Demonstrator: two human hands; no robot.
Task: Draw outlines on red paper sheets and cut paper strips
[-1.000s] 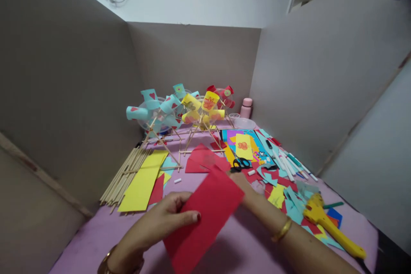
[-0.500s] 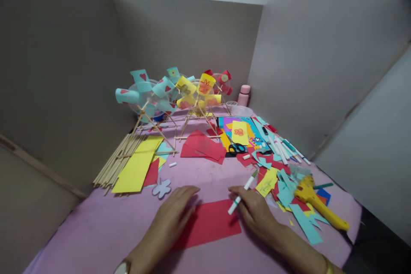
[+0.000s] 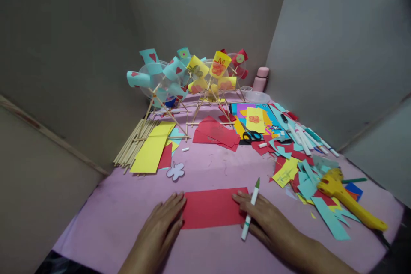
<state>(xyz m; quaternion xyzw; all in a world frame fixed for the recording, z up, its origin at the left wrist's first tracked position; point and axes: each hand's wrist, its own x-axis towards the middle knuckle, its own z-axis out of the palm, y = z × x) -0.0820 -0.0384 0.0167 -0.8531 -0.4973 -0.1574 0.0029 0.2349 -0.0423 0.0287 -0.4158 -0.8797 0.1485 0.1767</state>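
A red paper strip (image 3: 210,209) lies flat on the pink tablecloth in front of me. Fingers stretched out, my left hand (image 3: 165,218) rests at the strip's left end. My right hand (image 3: 263,214) holds a white marker (image 3: 251,213) with a green tip pointing away from me, while its fingertips touch the strip's right end. Beyond my left hand lies a pale butterfly-shaped paper cutout (image 3: 175,171).
Pinwheel models on stick frames (image 3: 210,77) stand at the back. Bamboo sticks (image 3: 136,143) and yellow paper (image 3: 153,147) lie left. Scissors (image 3: 252,135), a yellow glue gun (image 3: 349,199), paper scraps (image 3: 306,186) and several markers (image 3: 302,139) are on the right. Grey partitions surround the table.
My hands have come down onto the two ends of the red strip, which now lies straighter. The marker stays in my right hand. The camera has tilted down.
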